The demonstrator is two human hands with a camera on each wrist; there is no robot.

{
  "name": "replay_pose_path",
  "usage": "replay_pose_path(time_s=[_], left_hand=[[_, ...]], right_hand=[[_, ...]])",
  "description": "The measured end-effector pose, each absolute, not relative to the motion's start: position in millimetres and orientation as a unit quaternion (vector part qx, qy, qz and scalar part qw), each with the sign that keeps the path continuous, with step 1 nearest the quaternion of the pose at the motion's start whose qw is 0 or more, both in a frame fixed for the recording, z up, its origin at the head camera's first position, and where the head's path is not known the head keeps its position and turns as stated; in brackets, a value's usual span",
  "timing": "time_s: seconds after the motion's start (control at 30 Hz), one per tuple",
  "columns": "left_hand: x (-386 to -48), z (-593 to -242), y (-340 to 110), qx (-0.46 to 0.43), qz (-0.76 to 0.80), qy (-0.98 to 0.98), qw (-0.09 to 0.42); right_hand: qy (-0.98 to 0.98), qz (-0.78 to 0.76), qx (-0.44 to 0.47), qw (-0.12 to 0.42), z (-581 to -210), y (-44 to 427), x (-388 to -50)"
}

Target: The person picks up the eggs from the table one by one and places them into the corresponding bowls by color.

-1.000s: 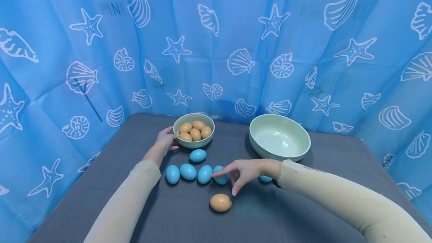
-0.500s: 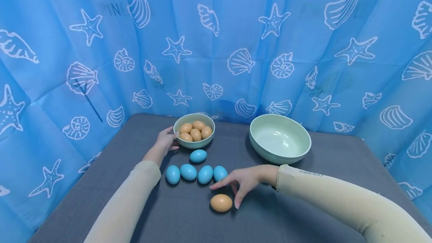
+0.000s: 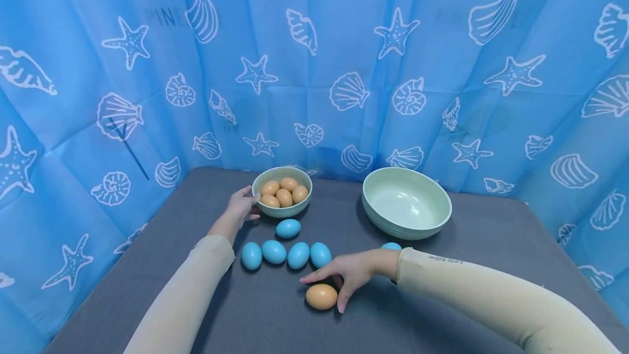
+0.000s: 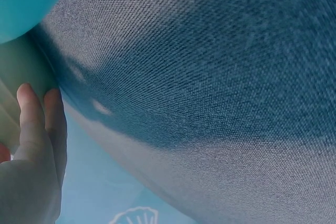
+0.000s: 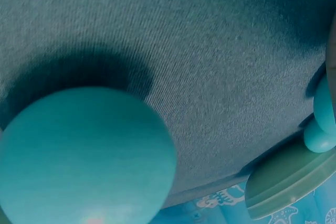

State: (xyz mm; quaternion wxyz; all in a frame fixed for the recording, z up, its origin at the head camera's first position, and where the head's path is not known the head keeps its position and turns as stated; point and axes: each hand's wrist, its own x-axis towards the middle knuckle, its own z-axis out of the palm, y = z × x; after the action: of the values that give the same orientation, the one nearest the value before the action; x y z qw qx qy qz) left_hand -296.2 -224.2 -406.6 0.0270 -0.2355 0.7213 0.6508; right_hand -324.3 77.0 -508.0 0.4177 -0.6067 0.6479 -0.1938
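Straddling the lone brown egg (image 3: 321,296), the wide right hand (image 3: 351,273) should pinch gently; beyond it, left hand (image 3: 238,207) grips small bowl (image 3: 284,212)

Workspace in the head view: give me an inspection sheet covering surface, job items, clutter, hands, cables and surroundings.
Surface: grey tabletop, woven texture
Job's things: small green bowl with five brown eggs visible; loose brown egg; six blue eggs on the table, one partly hidden; large green bowl
Clutter: nothing seen
Hands: left hand grips the small green bowl; right hand spread about the loose brown egg, contact unclear
Cables: nothing seen
Surroundings: blue curtain with white shells and starfish
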Motion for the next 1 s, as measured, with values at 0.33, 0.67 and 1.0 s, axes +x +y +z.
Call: replay_pose_path(time_s=[0.33,0.67,1.0], left_hand=[[-295.9,-406.6,-224.2,-0.233,0.653,0.720,0.028],[-295.6,-406.4,-225.0,-0.232,0.651,0.722,0.030],[-295.6,-405.7,-223.9,-0.235,0.651,0.721,0.029]], right_hand=[[0.684,-0.188,-0.584,0.395,-415.0,67.4,-263.0],[0.692,-0.201,-0.583,0.376,-415.8,68.5,-261.5],[0.702,-0.228,-0.566,0.368,-409.3,71.6,-260.9]])
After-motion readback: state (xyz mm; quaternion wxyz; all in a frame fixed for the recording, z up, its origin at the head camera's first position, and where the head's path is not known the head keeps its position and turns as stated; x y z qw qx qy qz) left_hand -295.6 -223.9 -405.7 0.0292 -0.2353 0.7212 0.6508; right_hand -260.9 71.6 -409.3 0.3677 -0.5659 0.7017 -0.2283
